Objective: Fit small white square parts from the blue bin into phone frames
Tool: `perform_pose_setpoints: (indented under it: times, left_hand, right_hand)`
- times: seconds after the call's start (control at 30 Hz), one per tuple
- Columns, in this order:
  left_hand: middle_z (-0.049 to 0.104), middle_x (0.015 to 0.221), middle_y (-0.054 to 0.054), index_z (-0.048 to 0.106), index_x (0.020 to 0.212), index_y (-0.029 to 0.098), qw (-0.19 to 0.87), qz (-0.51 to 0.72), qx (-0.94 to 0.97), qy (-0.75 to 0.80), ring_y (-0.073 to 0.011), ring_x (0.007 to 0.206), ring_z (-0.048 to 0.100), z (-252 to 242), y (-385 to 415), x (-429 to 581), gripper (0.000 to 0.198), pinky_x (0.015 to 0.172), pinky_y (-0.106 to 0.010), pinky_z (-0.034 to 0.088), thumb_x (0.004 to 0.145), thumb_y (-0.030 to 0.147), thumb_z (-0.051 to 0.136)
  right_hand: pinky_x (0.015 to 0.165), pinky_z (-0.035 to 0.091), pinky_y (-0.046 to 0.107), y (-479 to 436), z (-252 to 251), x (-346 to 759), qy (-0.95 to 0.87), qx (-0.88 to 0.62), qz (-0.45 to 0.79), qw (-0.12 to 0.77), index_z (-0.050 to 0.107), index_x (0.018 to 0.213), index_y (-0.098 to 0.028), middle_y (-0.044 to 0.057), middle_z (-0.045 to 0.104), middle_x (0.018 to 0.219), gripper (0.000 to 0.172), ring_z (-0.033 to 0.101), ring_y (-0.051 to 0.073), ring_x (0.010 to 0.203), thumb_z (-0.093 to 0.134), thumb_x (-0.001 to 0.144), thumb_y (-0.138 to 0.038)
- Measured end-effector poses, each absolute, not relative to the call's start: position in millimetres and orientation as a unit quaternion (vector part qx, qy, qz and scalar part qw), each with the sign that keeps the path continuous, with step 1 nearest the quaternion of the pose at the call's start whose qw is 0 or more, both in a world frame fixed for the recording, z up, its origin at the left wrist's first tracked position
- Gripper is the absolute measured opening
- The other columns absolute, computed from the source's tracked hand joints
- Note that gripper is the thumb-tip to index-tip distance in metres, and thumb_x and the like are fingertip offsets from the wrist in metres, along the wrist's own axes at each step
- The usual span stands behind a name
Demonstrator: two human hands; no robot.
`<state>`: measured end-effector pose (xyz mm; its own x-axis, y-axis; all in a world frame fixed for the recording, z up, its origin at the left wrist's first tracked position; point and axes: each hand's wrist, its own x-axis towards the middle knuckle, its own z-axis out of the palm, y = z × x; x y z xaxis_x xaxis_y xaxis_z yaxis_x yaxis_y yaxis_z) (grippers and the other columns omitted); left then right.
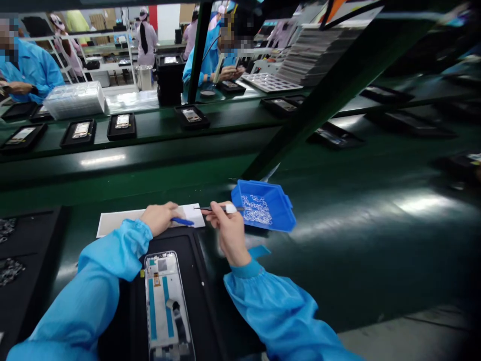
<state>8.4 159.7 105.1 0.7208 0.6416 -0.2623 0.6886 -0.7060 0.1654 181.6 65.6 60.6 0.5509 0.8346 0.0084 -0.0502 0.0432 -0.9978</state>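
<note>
My right hand (230, 233) is closed around dark tweezers (211, 208) with a white wrap on the shaft. Their tip points left, over the right end of a white sheet (124, 220). My left hand (161, 219) rests on that sheet with its fingers curled, and a blue stick-like tool (183, 221) pokes out of it to the right. Below the hands a phone housing (161, 301) with two blue strips and a dark flex cable lies in a black tray (203, 306). Whether the tweezers grip a small piece cannot be seen.
Just right of the tweezers stands a blue bin (280, 203) of small clear-white pieces. A dark tray (30, 281) with small dark parts lies at left. A green post (300, 115) slants across. Beyond, phones in black trays (122, 128) line a belt, with co-workers in blue behind.
</note>
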Motion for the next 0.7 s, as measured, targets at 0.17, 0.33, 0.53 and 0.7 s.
perform_pose_setpoints:
  times: [0.17,0.33,0.53,0.7]
  left_hand:
    - [0.069,0.120,-0.008,0.067,0.121,0.023,0.155,-0.004,0.858,0.489,-0.0269,0.103,0.067,133,155,-25,0.040,0.085,-0.036,0.052,0.098,0.040,0.039]
    - [0.070,0.070,-0.001,0.073,0.084,0.018,0.398,-0.045,0.805,0.438,-0.0185,0.068,0.064,141,124,-52,0.039,0.067,-0.027,0.047,0.087,0.050,0.051]
    - [0.071,0.076,-0.003,0.074,0.092,0.019,0.390,-0.078,0.816,0.419,-0.0185,0.069,0.064,130,110,-54,0.034,0.064,-0.026,0.045,0.086,0.043,0.050]
    - [0.073,0.080,-0.003,0.074,0.092,0.020,0.345,-0.091,0.841,0.407,-0.0194,0.073,0.065,131,114,-51,0.031,0.066,-0.027,0.043,0.087,0.041,0.051]
  right_hand:
    - [0.048,0.045,0.025,8,82,146,-0.363,-0.570,0.405,0.615,0.051,0.073,-0.023,-0.004,0.053,0.047,0.041,0.068,0.022,0.055,0.073,0.080,-0.057]
    - [0.048,0.041,0.026,2,88,122,-0.480,-0.594,0.356,0.539,0.058,0.068,-0.021,0.000,0.060,0.060,0.029,0.065,0.019,0.056,0.066,0.086,-0.042]
    - [0.052,0.037,0.027,9,85,119,-0.528,-0.618,0.293,0.504,0.057,0.067,-0.021,-0.001,0.061,0.059,0.025,0.055,0.015,0.051,0.061,0.087,-0.034]
    - [0.051,0.037,0.027,7,82,117,-0.515,-0.622,0.304,0.505,0.057,0.069,-0.021,-0.001,0.061,0.060,0.024,0.055,0.015,0.050,0.062,0.087,-0.035]
